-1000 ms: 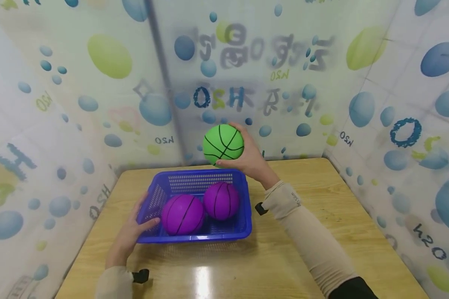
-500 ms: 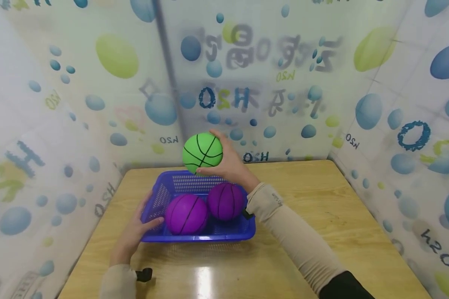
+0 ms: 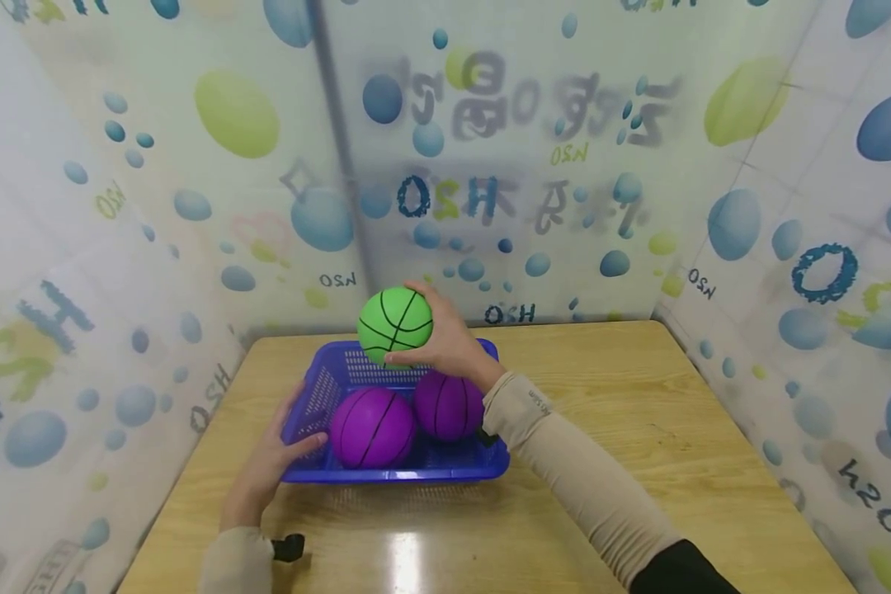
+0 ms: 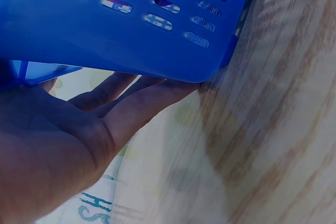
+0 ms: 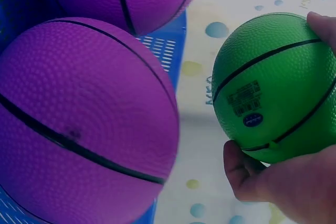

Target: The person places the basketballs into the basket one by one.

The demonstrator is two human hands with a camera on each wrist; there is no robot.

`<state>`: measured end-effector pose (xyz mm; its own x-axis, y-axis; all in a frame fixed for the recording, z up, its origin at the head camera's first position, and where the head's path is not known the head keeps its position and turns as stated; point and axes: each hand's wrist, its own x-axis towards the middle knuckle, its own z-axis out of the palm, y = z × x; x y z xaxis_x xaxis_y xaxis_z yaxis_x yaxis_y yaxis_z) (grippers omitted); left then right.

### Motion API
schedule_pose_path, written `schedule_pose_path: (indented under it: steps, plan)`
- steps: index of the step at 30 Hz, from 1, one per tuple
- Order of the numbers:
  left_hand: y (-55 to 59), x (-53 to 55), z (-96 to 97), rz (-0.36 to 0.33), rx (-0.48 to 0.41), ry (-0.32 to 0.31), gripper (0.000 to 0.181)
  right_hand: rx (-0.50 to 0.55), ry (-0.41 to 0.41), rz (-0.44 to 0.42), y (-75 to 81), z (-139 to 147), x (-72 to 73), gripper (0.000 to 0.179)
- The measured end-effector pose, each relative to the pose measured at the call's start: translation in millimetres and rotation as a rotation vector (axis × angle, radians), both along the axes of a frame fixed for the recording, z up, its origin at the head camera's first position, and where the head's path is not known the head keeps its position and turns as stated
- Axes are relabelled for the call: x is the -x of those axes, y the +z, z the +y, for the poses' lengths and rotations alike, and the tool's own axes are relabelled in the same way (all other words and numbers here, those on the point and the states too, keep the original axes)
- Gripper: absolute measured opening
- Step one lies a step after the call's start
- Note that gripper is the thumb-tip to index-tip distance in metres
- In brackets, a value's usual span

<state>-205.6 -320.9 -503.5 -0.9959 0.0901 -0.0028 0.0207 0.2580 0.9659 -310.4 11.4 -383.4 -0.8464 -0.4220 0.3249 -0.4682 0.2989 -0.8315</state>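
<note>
My right hand (image 3: 451,340) holds a small green basketball (image 3: 393,320) by its right side, thumb below and fingers over the top. The ball hangs over the back part of a blue plastic basket (image 3: 408,476). Inside the basket sit two purple basketballs, a left one (image 3: 370,429) and a right one (image 3: 449,410). At the basket's left end, my left hand (image 3: 266,455) grips the rim, thumb over it and fingers along the outer wall. The right wrist view shows a printed label on the green basketball (image 5: 273,77), beside the larger-looking purple one (image 5: 84,108).
The basket stands on a light wooden table (image 3: 601,462) with tabletop to its right and in front. Behind and at both sides hangs a pale curtain (image 3: 549,107) printed with blue and green bubbles. Black straps or devices sit at both wrists.
The right hand has carried the green basketball left and then lower, from behind the basket's back rim to over the basket. The left hand keeps its hold on the rim.
</note>
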Motion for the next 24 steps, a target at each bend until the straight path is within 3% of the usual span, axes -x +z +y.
schedule_pose_path:
  steps: [9, 24]
  plan:
    - [3.7, -0.9, 2.4, 0.001, 0.012, 0.008, 0.101, -0.072, 0.004, -0.008, -9.0, -4.3, 0.7, 0.112]
    - [3.5, -0.6, 2.2, -0.006, 0.003, 0.01, 0.1, -0.104, -0.037, -0.036, -16.8, -7.9, 2.2, 0.113]
